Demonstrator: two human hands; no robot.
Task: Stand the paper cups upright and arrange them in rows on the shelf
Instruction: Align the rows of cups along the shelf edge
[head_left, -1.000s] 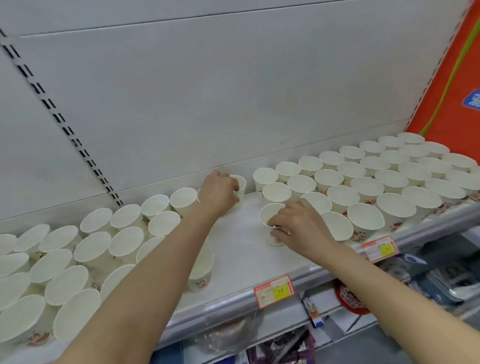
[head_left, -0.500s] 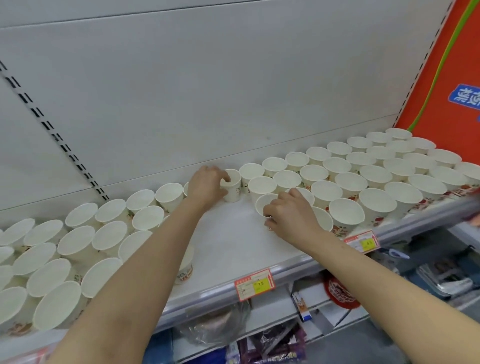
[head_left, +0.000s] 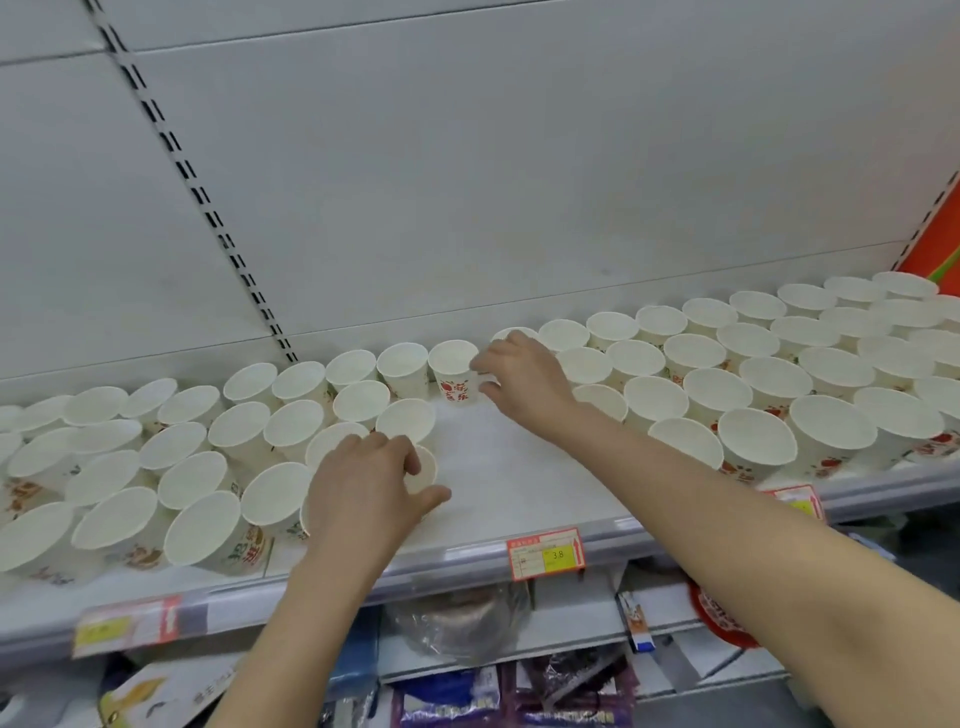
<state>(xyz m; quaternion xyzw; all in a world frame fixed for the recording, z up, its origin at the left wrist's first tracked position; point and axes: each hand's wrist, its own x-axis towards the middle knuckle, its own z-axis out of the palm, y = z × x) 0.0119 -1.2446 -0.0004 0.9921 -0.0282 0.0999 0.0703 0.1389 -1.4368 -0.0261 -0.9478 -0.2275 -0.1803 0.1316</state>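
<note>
We face a pale grey back panel (head_left: 467, 156) with a slotted upright (head_left: 208, 208); an orange side panel (head_left: 935, 244) stands at right.

One head-worn wide-angle view looks forward and down, close over the shelf (head_left: 519, 467) and both forearms.

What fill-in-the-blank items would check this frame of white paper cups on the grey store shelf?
1. The left hand grips a white paper cup in the ____ row of the grey store shelf.
2. The right hand touches the red-printed paper cup in the ____ row.
3. The yellow price tag reads ____.
4. Every cup's opening faces ____.

Missing words: front; back; 3.8; up
</note>
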